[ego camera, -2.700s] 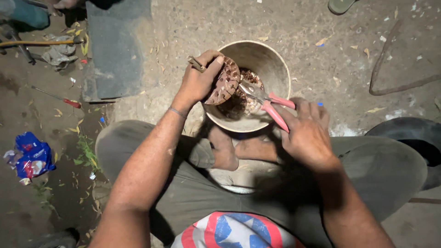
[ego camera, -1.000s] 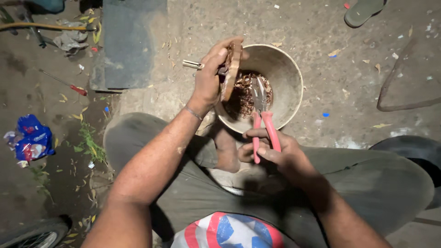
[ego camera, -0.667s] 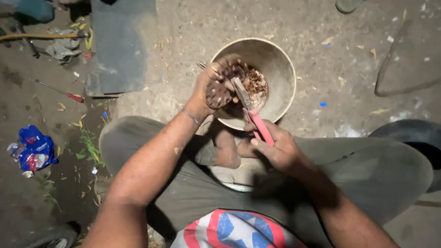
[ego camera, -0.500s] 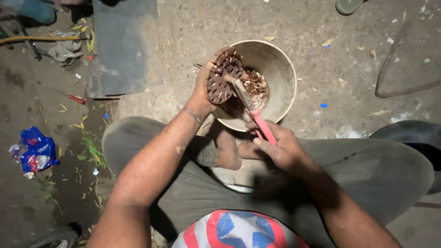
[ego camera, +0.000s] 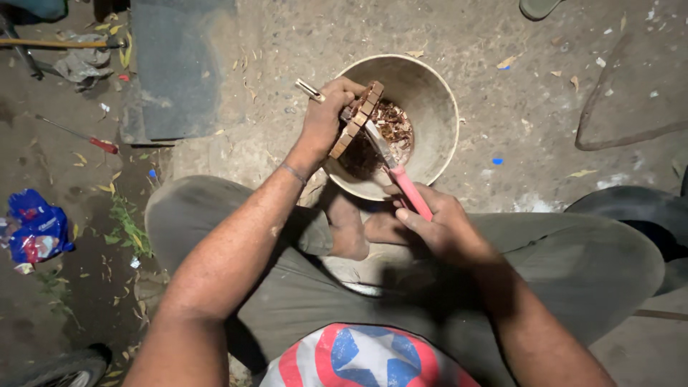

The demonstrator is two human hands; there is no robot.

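Head view: left hand [ego camera: 324, 118] is gripping rotor [ego camera: 356, 120] over bucket [ego camera: 437, 93], right hand [ego camera: 441, 226] clamping pliers [ego camera: 398, 179]; w/ rotor held steady, jaws should be biting copper only.

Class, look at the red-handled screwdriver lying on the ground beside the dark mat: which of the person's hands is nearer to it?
Left. The left hand grips a slotted brown part at the bowl's rim, on the side toward the screwdriver. The right hand, holding pink-handled pliers, sits farther away on the opposite side.
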